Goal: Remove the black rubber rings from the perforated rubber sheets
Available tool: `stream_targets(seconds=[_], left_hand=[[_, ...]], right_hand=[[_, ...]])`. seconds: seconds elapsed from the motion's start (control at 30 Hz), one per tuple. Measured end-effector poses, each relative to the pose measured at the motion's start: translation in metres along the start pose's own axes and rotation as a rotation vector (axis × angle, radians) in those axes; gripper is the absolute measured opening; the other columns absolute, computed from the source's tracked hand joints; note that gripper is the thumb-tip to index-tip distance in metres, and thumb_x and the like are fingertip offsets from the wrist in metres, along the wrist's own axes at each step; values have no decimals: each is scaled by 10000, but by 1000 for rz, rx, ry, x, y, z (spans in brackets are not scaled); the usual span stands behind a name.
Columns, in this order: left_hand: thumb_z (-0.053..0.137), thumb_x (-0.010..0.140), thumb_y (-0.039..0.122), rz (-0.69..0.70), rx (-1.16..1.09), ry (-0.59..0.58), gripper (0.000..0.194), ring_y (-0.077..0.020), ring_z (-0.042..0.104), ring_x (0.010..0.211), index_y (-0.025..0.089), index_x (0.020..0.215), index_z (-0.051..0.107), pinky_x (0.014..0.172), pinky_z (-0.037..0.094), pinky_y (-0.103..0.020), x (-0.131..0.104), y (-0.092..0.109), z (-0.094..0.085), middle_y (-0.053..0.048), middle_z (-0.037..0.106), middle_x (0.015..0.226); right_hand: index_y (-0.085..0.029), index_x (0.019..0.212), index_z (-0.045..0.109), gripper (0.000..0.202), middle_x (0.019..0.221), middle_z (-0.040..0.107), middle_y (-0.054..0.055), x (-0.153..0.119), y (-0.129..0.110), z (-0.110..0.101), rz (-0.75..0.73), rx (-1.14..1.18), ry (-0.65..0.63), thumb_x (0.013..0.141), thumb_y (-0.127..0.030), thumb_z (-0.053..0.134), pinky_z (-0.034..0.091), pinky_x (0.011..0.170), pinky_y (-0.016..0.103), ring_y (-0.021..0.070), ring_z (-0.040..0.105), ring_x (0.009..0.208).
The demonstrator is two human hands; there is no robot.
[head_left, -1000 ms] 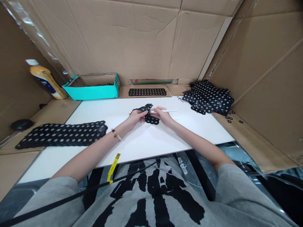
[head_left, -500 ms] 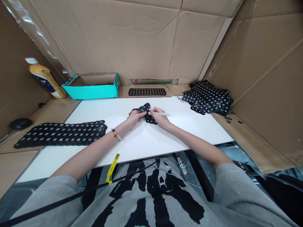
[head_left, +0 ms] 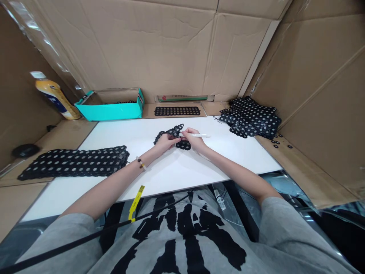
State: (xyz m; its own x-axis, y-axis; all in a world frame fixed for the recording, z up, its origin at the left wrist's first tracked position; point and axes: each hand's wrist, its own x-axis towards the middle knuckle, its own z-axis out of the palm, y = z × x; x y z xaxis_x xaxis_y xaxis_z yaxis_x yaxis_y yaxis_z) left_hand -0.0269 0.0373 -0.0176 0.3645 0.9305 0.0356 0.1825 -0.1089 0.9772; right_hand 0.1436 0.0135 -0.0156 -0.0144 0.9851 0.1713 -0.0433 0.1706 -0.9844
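Over the middle of the white board, my left hand [head_left: 165, 142] is closed on a bunched black sheet dotted with pale round spots [head_left: 174, 131]. Part of that sheet stands up above the fingers, and another part hangs out below, between the two hands. My right hand [head_left: 194, 139] grips a white pen-like tool [head_left: 201, 135] in a pinch. The tool's left end meets the sheet close to my left thumb, but its tip is too small to make out. Its other end sticks out to the right, past the knuckles.
Stacked dotted black sheets [head_left: 76, 163] lie at the left, and a loose heap of them [head_left: 251, 116] at the back right beside small black rings [head_left: 275, 144]. One flat dotted sheet [head_left: 177, 110] lies at the back. A turquoise box [head_left: 111, 111] and a drink bottle [head_left: 55, 95] stand back left.
The pen-like tool has swung slightly and lies more level, reaching further right. My left hand has shifted a little to the right, and the bunched sheet has changed shape between my hands.
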Motion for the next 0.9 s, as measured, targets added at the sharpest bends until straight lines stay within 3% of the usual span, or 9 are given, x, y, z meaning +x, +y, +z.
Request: stream_targets(seconds=[0.17,0.37,0.7,0.9], left_hand=[[762,712,411,-36,-127,-25,330,-97,403,453,161,580,594,446,254,-267,1,1,-5,-12,504,530],[817,643,350,-103,-274,-28,266,-103,440,492,135,633,660,459,283,-263,3,4,-5,-28,554,582],[800,674,317,-123,-363,-58,255,-102,496,558,115,782,688,452,296,-245,5,1,-8,-42,599,694],[791,669,287,-148,-394,-34,237,-97,489,537,105,754,667,446,285,-247,5,4,-8,-29,573,652]], right_hand=[[-192,639,538,266,726,644,-24,-1,-12,-3,84,194,7,752,-380,688,556,818,296,121,669,718],[-201,620,502,312,640,634,-14,0,-16,-6,217,245,-6,758,-351,738,563,861,324,150,693,728],[-198,621,511,305,670,640,-21,-4,-14,-1,140,234,-31,752,-367,729,561,880,332,141,686,745],[-196,617,514,325,698,656,-14,-4,-13,-2,112,246,-41,738,-393,742,569,880,329,128,682,746]])
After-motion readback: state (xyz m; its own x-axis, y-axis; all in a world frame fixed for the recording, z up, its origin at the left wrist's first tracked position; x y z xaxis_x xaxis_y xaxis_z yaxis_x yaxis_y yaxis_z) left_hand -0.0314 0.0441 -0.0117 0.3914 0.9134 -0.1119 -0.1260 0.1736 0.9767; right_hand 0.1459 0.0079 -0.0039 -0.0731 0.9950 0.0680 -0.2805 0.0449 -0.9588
